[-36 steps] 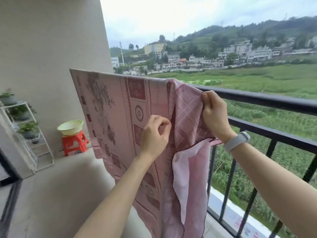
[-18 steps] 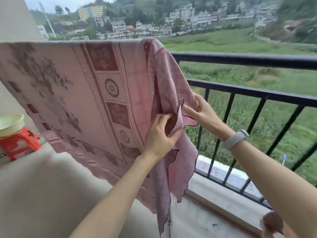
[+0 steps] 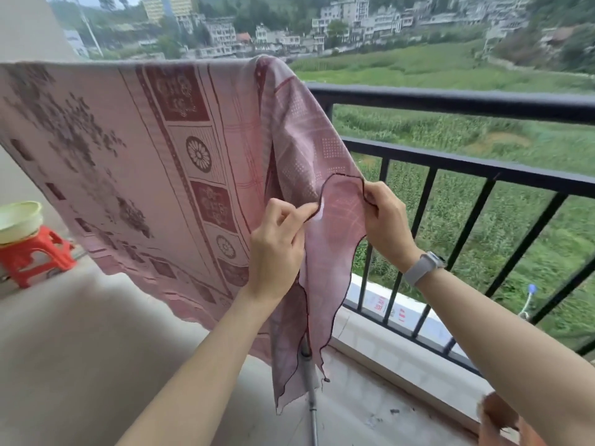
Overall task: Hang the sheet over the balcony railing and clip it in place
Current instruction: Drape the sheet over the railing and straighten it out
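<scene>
Pink patterned sheet (image 3: pixel 135 162) hangs draped over the top rail of the black balcony railing (image 3: pixel 450 103), covering the rail from the left frame edge to about 12 o'clock. The printed face is toward the balcony interior, showing dark floral motifs and a vertical band of maroon squares and rosettes. The right end of the sheet is bunched and falls in folds to a scalloped, dark-stitched hem, its lowest point hanging just above the balcony floor (image 3: pixel 80 365).

Left hand (image 3: pixel 277 246), at centre frame: grip narrow, thumb and forefinger pinching the hem edge of the sheet, remaining fingers curled. Right hand (image 3: pixel 384 217), at 3 o'clock of the left hand and near it: grip closed on the same hem, fingers curled round the fabric edge. A short span of hem arches between the two hands. A grey watch band (image 3: pixel 420 268) sits on the right wrist.

No clip can be made out on the sheet or rail.

A grey metal pole (image 3: pixel 310 397) stands behind the hanging hem at 6 o'clock. At 9 o'clock, a red plastic stool (image 3: pixel 35 255) stands on the floor carrying a pale green basin (image 3: pixel 17 217). A brownish object at 5 o'clock is cut by the frame edge; identity cannot be told. Fields and buildings lie beyond the railing
</scene>
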